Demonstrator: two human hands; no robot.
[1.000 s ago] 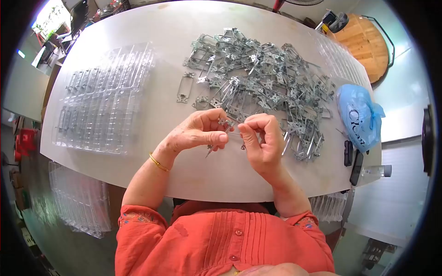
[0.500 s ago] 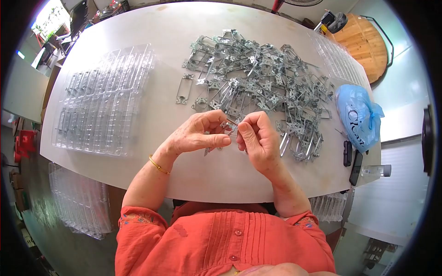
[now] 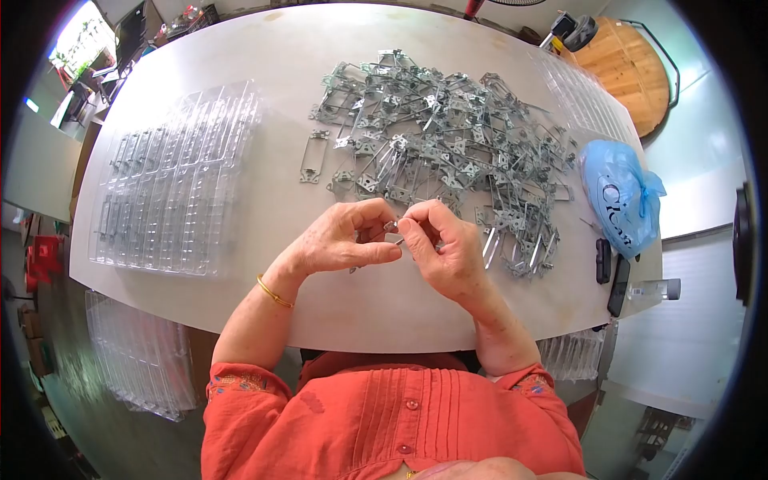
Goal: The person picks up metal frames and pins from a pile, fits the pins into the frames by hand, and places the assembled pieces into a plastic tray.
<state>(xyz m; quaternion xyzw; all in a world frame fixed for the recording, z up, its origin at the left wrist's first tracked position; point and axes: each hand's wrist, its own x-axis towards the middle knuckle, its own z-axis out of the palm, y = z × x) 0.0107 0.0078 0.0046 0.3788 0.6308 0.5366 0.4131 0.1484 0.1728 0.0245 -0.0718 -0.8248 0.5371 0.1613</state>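
My left hand (image 3: 346,237) and my right hand (image 3: 442,245) meet above the table, just in front of a heap of metal brackets (image 3: 448,128). Between their fingertips is a small metal bracket (image 3: 392,227), mostly covered by the fingers. The left fingers curl around it, with the thumb stretched out below. My right thumb and forefinger pinch its other side. One narrow bracket with a long wire frame (image 3: 314,157) lies apart at the heap's left edge.
Clear plastic trays (image 3: 172,184) holding brackets lie on the left of the table (image 3: 304,88). To the right are another clear tray (image 3: 580,92), a blue plastic bag (image 3: 620,196), a black phone (image 3: 618,288) and a clear bottle (image 3: 652,290). More trays (image 3: 144,352) stand below the table's left edge.
My right hand has turned and moved slightly left, so its fingertips now touch or nearly touch the left ones. The bracket is more hidden between the fingers.
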